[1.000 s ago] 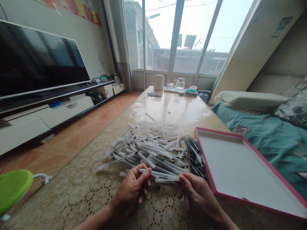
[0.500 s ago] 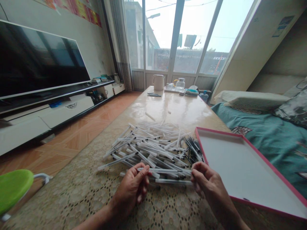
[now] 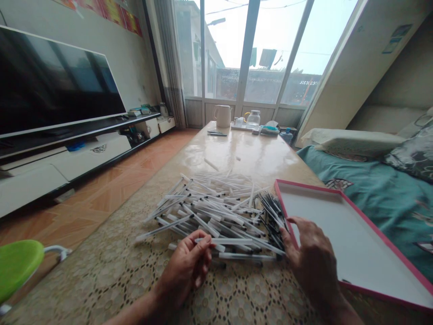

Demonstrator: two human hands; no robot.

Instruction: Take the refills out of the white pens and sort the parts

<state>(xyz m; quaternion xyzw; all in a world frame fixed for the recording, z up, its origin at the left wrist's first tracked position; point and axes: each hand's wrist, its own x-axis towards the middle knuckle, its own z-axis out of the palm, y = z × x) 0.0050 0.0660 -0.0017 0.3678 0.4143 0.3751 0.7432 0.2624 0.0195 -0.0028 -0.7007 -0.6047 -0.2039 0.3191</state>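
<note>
My left hand (image 3: 193,259) is closed in a pinch on one end of a translucent white pen barrel (image 3: 233,241), which points to the right over the near side of a pile of pens (image 3: 216,207). Many pens in the pile have black tips. My right hand (image 3: 309,253) is open, thumb and forefinger apart, at the left rim of a pink-edged white box lid (image 3: 341,230). Just beyond its fingers lies a bundle of thin black sticks (image 3: 272,210), perhaps refills. What lies under the right palm is hidden.
The long table (image 3: 135,275) has a flowered cover. At its far end stand a beige jug (image 3: 223,116), a glass pitcher (image 3: 253,118) and a tissue pack (image 3: 269,130). A green stool (image 3: 20,266) is at left, a teal-covered bed or sofa (image 3: 379,180) at right.
My right hand has left the free end of the pen barrel and moved right to the lid's rim, its fingers opening. My left hand stays in place with the barrel.
</note>
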